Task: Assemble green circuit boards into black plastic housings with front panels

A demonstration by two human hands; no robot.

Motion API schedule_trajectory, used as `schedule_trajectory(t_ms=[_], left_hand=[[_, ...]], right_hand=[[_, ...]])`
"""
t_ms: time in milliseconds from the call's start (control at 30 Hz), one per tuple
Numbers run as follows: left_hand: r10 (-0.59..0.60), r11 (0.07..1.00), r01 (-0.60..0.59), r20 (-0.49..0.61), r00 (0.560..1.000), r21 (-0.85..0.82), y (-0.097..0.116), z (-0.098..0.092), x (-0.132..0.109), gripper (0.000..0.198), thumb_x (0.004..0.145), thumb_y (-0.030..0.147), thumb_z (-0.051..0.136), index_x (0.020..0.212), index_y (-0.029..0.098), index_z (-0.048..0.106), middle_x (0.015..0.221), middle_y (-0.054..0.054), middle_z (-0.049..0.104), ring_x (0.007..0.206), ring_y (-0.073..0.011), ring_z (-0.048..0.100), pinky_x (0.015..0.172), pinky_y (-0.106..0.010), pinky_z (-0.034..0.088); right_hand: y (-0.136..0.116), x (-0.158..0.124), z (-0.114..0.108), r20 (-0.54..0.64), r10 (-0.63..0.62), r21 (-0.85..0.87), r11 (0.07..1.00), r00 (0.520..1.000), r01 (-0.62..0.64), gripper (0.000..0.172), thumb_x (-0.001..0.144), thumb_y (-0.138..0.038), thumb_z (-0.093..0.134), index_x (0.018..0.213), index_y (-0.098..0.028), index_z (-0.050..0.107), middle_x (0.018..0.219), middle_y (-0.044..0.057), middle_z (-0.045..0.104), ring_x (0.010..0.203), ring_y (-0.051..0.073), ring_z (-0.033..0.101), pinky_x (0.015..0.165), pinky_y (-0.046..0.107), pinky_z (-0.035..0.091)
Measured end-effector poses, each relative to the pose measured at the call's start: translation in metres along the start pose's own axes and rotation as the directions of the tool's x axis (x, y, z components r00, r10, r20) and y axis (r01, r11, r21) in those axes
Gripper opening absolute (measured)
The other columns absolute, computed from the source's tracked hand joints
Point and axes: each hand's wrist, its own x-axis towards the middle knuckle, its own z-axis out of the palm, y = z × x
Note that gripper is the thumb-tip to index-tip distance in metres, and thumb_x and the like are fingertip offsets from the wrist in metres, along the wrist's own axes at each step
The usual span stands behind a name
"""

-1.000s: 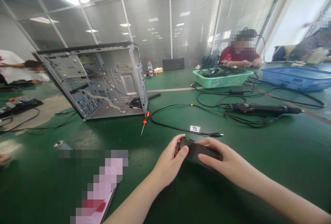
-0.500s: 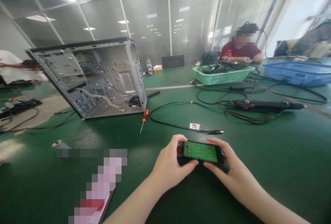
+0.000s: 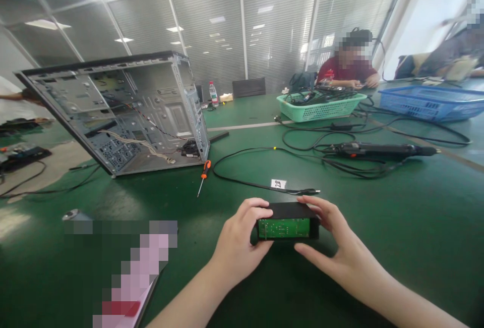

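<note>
A black rectangular case (image 3: 289, 210) is held just above the green table, its open side toward me, with a green circuit board (image 3: 284, 228) inside. Around its left end my left hand (image 3: 242, 232) is closed, fingers over the top and thumb below. My right hand (image 3: 328, 232) is at the other end: its fingertips rest on the top right corner, and its thumb lies by the lower edge. A black cable (image 3: 308, 192) ends in a plug just beyond the case, close to a white paper label (image 3: 278, 184) marked with a number.
An opened computer case (image 3: 177, 116) stands at the left. An orange-handled screwdriver (image 3: 204, 174) lies before it. A black electric screwdriver (image 3: 381, 150), a green basket (image 3: 321, 112) of cables and a blue basket (image 3: 434, 108) are at the right. A person in red (image 3: 340, 73) sits behind.
The black case has tilted so that its top shows and the board faces me more directly. My right thumb has come slightly away from its lower edge. The view has shifted a little.
</note>
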Motion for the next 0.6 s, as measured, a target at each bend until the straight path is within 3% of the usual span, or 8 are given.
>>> schedule_trajectory(t_ms=[133, 300, 500, 600], left_hand=[[0.051, 0.998, -0.049, -0.037, 0.998, 0.047, -0.0024, 0.0007, -0.0009, 0.047, 0.071, 0.002, 0.061, 0.108, 0.025, 0.045, 0.118, -0.006, 0.052, 0.107, -0.0215, 0.056, 0.086, -0.036, 0.049], [0.050, 0.998, -0.047, -0.050, 0.998, 0.044, 0.0005, 0.0001, 0.0010, 0.043, 0.074, 0.008, 0.063, 0.109, 0.025, 0.046, 0.116, -0.006, 0.056, 0.106, -0.0204, 0.057, 0.087, -0.034, 0.048], [-0.131, 0.991, 0.133, -0.063, 0.989, 0.024, 0.0031, -0.0007, -0.0025, 0.045, 0.070, 0.038, 0.070, 0.105, 0.023, 0.045, 0.093, -0.003, 0.061, 0.082, -0.0212, 0.060, 0.073, -0.034, 0.047], [-0.226, 0.972, 0.223, -0.039, 0.973, -0.076, 0.0019, -0.0003, -0.0034, 0.030, 0.078, 0.042, 0.059, 0.094, 0.022, 0.044, 0.079, 0.000, 0.055, 0.071, -0.0173, 0.055, 0.065, -0.029, 0.044]], right_hand=[[0.0005, 0.0012, -0.0015, 0.061, 0.136, 0.185, 0.972, 0.989, -0.145, 0.041, 0.091, -0.038, 0.044, 0.129, -0.026, 0.033, 0.127, 0.008, 0.043, 0.111, 0.022, 0.050, 0.088, 0.037, 0.051], [0.0005, 0.0044, -0.0027, 0.111, 0.250, 0.336, 0.901, 0.962, -0.273, 0.044, 0.087, -0.042, 0.047, 0.125, -0.021, 0.039, 0.120, 0.010, 0.047, 0.110, 0.023, 0.050, 0.086, 0.034, 0.050], [-0.0050, 0.0082, -0.0047, 0.282, 0.378, 0.425, 0.775, 0.882, -0.469, 0.056, 0.084, -0.064, 0.042, 0.110, -0.016, 0.049, 0.091, 0.010, 0.056, 0.075, 0.021, 0.057, 0.064, 0.030, 0.052], [-0.0054, 0.0057, -0.0044, 0.344, 0.354, 0.404, 0.780, 0.870, -0.477, 0.063, 0.083, -0.066, 0.044, 0.120, -0.015, 0.044, 0.100, 0.012, 0.054, 0.085, 0.023, 0.056, 0.073, 0.035, 0.052]])
